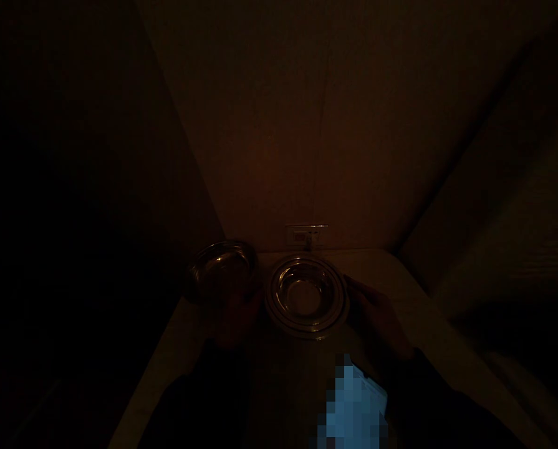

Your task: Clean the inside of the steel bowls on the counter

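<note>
The scene is very dark. A shiny metal plate [307, 297] with a deep centre lies on a pale counter [400, 274]. My right hand [376, 315] rests against the plate's right rim, fingers curled round its edge. A metal bowl [222, 269] is held tilted to the left of the plate, and my left hand [234, 318] grips it from below. Both my sleeves are dark.
A wall socket plate [302, 236] sits on the wall just behind the plate. Walls close in on the left and right of the narrow counter. A blurred bluish patch [351, 402] shows near the bottom centre.
</note>
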Demonstrator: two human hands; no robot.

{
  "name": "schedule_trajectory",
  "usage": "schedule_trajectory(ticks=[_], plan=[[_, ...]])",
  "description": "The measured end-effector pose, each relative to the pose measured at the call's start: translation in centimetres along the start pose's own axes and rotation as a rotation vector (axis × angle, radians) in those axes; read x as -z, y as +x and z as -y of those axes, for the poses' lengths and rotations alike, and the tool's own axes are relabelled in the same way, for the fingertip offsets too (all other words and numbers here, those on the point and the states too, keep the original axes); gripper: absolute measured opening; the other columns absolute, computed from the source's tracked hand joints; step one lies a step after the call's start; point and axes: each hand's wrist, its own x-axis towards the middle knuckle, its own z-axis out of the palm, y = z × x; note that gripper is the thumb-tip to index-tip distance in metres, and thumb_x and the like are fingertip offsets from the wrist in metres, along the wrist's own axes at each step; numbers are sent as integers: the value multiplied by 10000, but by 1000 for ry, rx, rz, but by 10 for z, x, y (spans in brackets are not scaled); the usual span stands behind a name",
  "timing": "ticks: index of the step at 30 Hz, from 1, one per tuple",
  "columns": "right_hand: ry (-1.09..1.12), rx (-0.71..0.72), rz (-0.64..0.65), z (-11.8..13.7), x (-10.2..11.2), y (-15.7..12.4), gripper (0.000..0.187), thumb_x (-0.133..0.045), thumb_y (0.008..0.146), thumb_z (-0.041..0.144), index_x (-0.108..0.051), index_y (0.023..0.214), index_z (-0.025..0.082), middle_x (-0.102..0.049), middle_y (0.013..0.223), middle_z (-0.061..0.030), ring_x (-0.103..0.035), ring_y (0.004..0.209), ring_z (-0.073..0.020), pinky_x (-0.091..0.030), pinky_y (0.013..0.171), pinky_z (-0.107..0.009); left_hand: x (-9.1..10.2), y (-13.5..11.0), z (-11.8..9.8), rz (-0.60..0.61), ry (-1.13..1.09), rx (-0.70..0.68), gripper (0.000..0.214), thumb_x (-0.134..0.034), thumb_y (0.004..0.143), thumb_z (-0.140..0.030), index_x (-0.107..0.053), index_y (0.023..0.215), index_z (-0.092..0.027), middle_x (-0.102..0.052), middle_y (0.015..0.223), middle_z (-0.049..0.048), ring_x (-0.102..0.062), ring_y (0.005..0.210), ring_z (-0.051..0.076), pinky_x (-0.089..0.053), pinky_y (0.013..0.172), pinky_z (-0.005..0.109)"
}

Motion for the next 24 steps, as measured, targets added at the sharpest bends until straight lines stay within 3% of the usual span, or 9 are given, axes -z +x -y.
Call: schedule_trajectory(ticks=[11, 19, 24], plan=[[4, -24, -41, 6, 0, 1, 378, -686, 780, 449, -729, 1091, 239, -675, 1214, -75, -584, 1178, -305, -389, 1056, -496, 2, 3, 6, -20, -23, -34, 288, -602, 785, -330, -750, 964, -160, -752, 1061, 89, -682, 1035, 271, -508, 940, 384], [55, -33, -61, 4, -2, 0, 387, -680, 773, 461, -732, 1085, 238, -704, 1156, -70, -619, 1127, -305, -462, 994, -480, 1, 6, 8, -27, 3, -29, 311, -598, 778, -337, -752, 978, -155, -748, 1067, 94, -683, 1033, 280, -514, 928, 392], [95, -27, -105, 1, -2, 3, 422, -694, 759, 457, -721, 1102, 211, -686, 1192, -85, -601, 1154, -307, -442, 1020, -489, 1, 7, 4, -13, 21, -41, 308, -600, 771, -357, -763, 929, -149, -769, 976, 92, -703, 970, 290, -538, 876, 398]])
